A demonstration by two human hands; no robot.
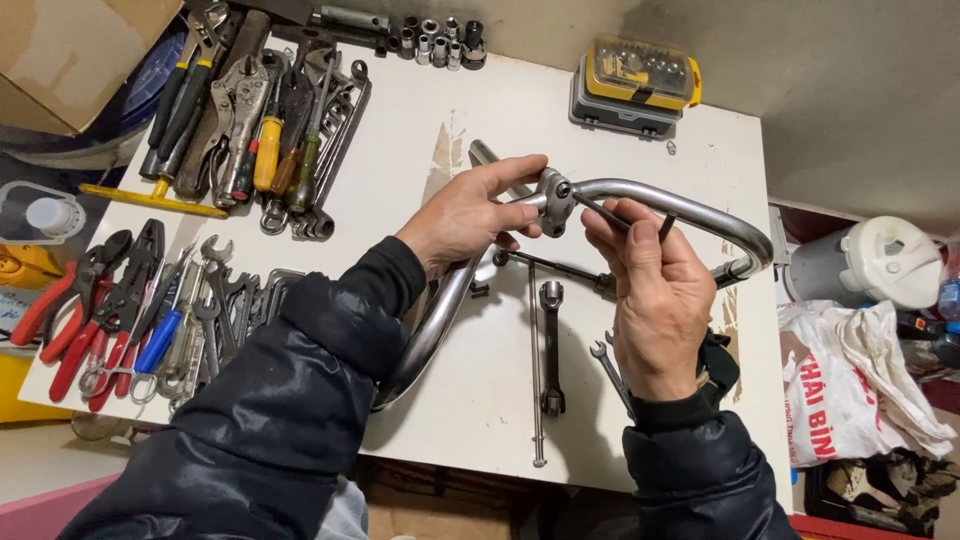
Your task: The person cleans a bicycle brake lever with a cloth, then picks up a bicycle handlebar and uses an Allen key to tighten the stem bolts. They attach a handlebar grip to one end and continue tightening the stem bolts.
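Head view showed 2 bare hands over the middle of a white bench [640, 150]. The left hand [470, 215] grasped a bent chrome handlebar tube [660, 190] beside its clamp [555, 198]; the right hand [655, 290] pinched a dark hex key [615, 215] seated in the clamp bolt. The step looked like turning that bolt; the next turn seemingly called for a steady tube. Pliers [80, 310] crowded the left edge, spanners [550, 350] lay below, and bare bench remained near the front edge.
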